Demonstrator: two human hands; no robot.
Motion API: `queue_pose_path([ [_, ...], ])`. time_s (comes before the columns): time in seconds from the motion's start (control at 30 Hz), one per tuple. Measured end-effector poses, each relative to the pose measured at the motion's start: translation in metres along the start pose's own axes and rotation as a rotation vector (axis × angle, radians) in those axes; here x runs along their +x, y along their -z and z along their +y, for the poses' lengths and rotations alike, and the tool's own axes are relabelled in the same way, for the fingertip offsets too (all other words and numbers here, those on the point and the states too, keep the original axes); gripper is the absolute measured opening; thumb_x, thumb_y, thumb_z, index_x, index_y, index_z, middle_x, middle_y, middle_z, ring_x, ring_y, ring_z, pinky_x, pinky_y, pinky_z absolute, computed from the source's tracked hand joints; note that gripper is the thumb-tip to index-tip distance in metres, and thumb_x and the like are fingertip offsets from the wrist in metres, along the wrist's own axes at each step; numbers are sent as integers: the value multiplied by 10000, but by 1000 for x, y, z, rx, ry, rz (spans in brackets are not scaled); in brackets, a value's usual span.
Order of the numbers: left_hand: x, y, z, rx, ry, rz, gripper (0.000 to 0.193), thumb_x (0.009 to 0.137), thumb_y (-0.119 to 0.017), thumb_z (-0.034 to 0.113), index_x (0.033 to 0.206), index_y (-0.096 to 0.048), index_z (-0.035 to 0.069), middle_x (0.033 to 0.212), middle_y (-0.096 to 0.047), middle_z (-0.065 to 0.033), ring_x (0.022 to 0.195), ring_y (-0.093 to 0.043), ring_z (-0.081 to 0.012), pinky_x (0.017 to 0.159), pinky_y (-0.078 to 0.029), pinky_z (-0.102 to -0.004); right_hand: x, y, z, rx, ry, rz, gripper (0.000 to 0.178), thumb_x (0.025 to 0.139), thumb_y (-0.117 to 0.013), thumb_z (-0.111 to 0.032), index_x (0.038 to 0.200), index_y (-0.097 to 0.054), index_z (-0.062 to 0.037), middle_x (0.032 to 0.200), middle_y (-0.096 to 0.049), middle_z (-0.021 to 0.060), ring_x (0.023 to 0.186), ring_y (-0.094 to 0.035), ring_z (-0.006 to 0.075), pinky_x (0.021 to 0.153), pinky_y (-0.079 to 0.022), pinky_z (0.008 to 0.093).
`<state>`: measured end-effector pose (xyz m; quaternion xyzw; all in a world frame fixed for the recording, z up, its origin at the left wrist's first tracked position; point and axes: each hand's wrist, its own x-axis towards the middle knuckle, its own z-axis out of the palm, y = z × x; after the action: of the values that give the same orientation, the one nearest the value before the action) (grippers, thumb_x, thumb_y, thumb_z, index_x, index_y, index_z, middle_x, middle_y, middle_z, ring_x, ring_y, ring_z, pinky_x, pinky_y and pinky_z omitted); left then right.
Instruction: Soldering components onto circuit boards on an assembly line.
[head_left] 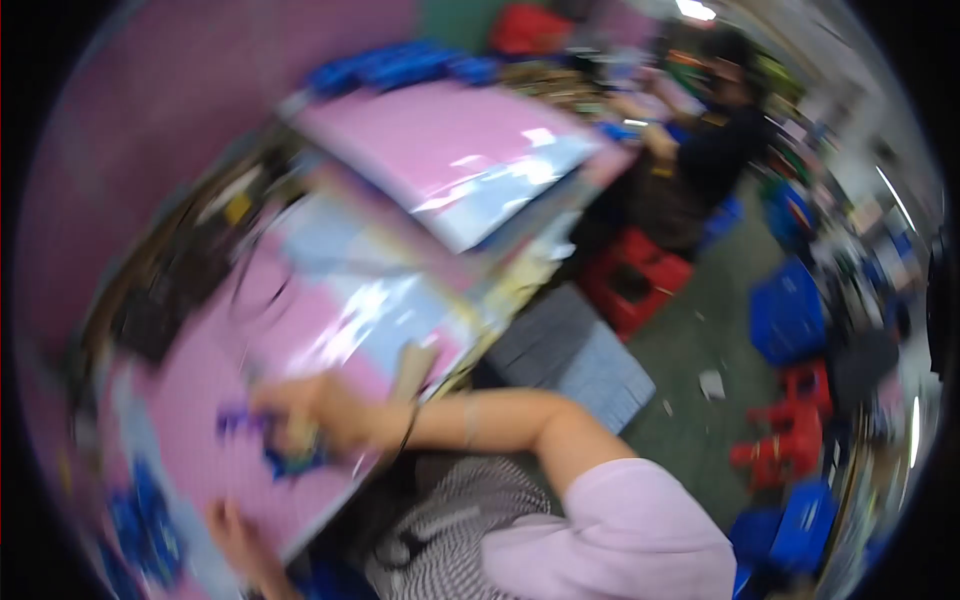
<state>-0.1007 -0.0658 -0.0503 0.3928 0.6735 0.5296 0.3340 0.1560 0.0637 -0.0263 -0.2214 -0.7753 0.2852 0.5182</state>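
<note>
My right hand (320, 412) reaches left over the pink tabletop (215, 375), smeared by motion. Its fingers look curled. A small purple piece (238, 424) shows just past the fingertips, and a dark blue piece (292, 462) sits under the hand; both are too blurred to name. My left hand (236, 540) is low at the table's near edge, its fingers blurred and nothing plainly in them. Left of it lies a heap of shiny blue pieces (145, 525). A thin dark loop (262, 285) lies farther up the table.
Beyond is a raised pink board (450, 140) with blue bundles (400, 66) along its back edge. A grey box (570, 355) stands right of the table. Another person (715, 150) works at the far end near a red stool (635, 280). Blue crates (785, 312) and red stools (785, 440) line the right.
</note>
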Motion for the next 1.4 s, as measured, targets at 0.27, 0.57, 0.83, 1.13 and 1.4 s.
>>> queue_pose_path([
  [0.27,16,-83,51,589,-319,-56,274,754,-773,258,737,-686,-1,758,-657,-136,709,-633,-244,607,-478,-352,30,58,28,-396,-134,211,232,788,-763,-60,977,-636,-15,823,-675,94,696,-636,151,604,-502,258],
  [0.57,-17,-73,41,613,-334,-121,312,729,-768,217,599,-603,-14,609,-563,-121,539,-565,-249,498,-412,-368,-10,31,26,-340,-124,-133,261,642,-650,135,832,-593,-35,857,-690,105,724,-600,189,626,-482,286],
  [0.83,-21,-62,45,402,-264,-126,255,802,-746,183,689,-591,14,598,-479,0,529,-435,-118,473,-342,-304,-12,24,1,-158,-7,-154,118,809,-657,20,862,-568,-37,821,-692,86,673,-587,166,586,-464,293],
  [1.13,3,-47,79,-530,168,-398,153,899,-582,33,1033,-652,13,853,-557,28,736,-493,-49,642,-381,-204,-47,60,-21,190,-501,161,672,939,-452,-597,1198,-519,20,976,-563,92,801,-491,122,776,-410,269],
  [1.4,17,-90,70,458,-468,-5,149,749,-667,-26,876,-720,30,726,-600,-66,585,-549,-132,527,-430,-273,-41,39,-33,210,-624,115,223,870,-607,-12,1071,-647,76,815,-668,130,640,-627,143,598,-501,242],
])
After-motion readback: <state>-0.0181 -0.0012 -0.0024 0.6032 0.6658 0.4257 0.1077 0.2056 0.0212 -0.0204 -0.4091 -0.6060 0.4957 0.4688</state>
